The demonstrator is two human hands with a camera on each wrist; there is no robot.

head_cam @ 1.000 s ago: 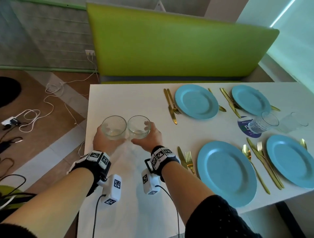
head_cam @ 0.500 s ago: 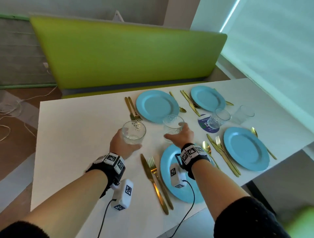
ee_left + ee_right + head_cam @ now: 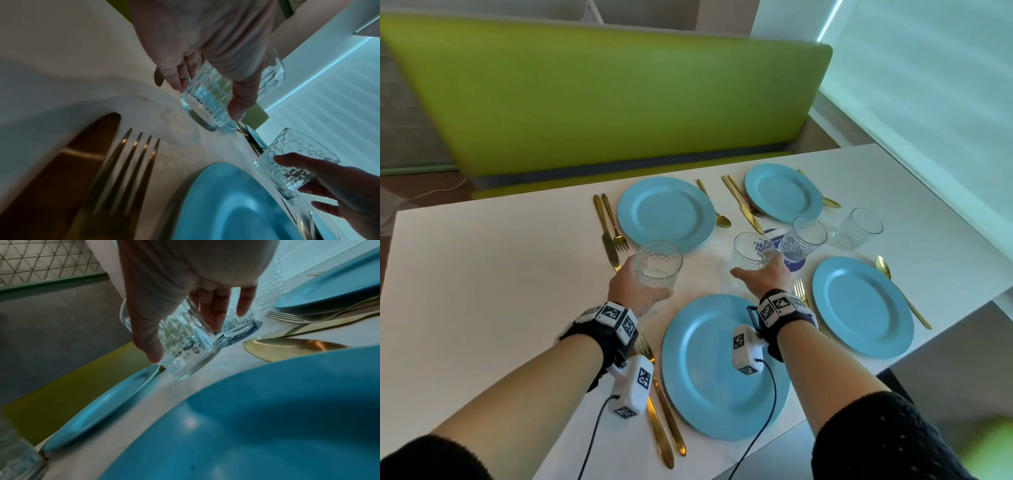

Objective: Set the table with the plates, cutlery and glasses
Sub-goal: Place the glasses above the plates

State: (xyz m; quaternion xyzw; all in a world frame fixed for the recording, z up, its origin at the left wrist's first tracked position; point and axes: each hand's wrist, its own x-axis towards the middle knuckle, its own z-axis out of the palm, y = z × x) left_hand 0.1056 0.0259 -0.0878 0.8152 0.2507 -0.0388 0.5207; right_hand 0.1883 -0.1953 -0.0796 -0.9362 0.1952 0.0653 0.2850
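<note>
My left hand grips a patterned clear glass just off the near edge of the far-left blue plate. In the left wrist view, thumb and fingers of this hand wrap the glass, its base low over the white table. My right hand grips a second glass beyond the near-left plate. The right wrist view shows that hand round the tilted glass. Whether either base touches the table I cannot tell.
Two more glasses stand right of my right hand, one on a dark blue coaster. Plates lie near right and far right. Gold cutlery flanks each plate. A green bench backs the table.
Both hands have carried their glasses to the right across the table. The right glass now sits close to the glass on the coaster; the left one has reached the far-left plate.
</note>
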